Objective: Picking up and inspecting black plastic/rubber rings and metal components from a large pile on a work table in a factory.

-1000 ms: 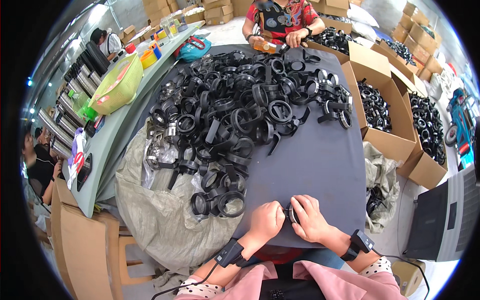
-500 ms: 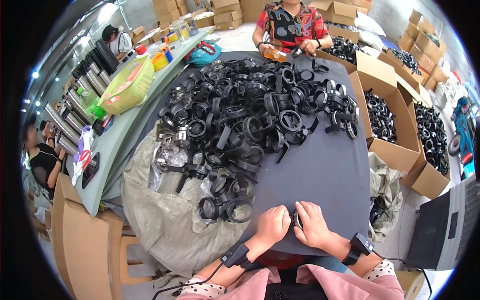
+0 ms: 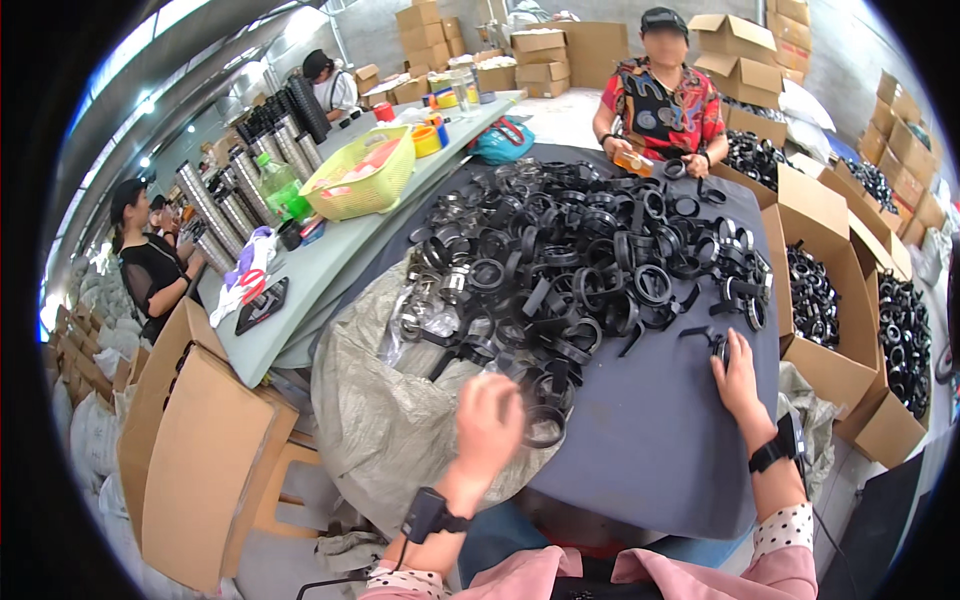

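Note:
My right hand (image 3: 738, 378) is at the right side of the dark grey table cover (image 3: 660, 430), its fingers closed on a black ring (image 3: 719, 347) with a short handle sticking out to the left. My left hand (image 3: 488, 425), smeared by motion, hovers with bent fingers above the beige woven sack (image 3: 370, 420), by the near edge of a big heap of black rings with handles (image 3: 600, 245). I cannot make out anything in it. Close to its fingers lies one loose black ring (image 3: 545, 428). Some silvery, clear-wrapped rings (image 3: 412, 320) lie at the heap's left.
Open cardboard boxes (image 3: 830, 350) full of black rings line the right side. On the left, a pale green table (image 3: 225, 325) bears a yellow basket (image 3: 365, 203), a bottle and a phone (image 3: 262, 305). Across the heap stands a co-worker (image 3: 665, 110) holding an orange object.
My hands have parted from around the ring at the near edge. The right has gone forward and right with a ring; the left has moved left towards the heap. The view has tilted up and left.

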A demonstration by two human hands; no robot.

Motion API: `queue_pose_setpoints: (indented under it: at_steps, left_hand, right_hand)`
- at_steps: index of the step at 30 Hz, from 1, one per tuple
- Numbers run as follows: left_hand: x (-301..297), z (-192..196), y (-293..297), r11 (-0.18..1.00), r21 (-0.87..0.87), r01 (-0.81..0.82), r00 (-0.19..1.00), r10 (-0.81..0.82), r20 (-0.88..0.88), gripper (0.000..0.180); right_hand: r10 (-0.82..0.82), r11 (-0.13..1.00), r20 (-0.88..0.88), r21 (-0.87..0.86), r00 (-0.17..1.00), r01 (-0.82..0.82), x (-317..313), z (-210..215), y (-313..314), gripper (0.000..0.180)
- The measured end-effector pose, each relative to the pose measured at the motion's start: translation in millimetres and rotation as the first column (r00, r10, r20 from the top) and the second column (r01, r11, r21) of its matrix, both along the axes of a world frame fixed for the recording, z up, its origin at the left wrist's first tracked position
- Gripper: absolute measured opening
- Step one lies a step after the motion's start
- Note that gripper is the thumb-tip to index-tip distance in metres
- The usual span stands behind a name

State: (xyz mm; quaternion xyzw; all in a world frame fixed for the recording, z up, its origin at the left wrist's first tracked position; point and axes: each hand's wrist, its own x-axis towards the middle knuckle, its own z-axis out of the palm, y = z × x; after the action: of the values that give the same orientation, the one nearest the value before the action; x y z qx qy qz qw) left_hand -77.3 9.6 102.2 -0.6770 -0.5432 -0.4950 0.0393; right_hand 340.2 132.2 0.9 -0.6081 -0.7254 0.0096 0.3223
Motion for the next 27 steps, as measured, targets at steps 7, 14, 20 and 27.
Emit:
queue_pose_setpoints:
  at_steps: [7, 14, 20, 27]
  left_hand:
    - [-132, -19, 67, 0.902, -0.272, -0.335, 0.937, 0.287, -0.199, 0.017]
    - [-190, -37, 137, 0.756, -0.367, -0.542, 0.820, 0.381, -0.428, 0.039]
    - [-187, -30, 143, 0.586, -0.521, -0.621, 0.767, 0.320, -0.556, 0.070]
    - [-199, -38, 125, 0.811, -0.439, -0.386, 0.922, 0.332, -0.198, 0.059]
  right_hand:
    - [0.342, 0.914, -0.016, 0.237, 0.940, -0.329, -121, 59, -1, 0.058]
    - [0.736, 0.677, -0.046, 0.019, 0.676, -0.736, -246, 78, -98, 0.059]
    - [0.734, 0.672, 0.016, -0.153, 0.678, -0.724, -272, 62, -110, 0.058]
    - [0.735, 0.671, -0.078, -0.066, 0.674, -0.739, -261, 54, -114, 0.056]
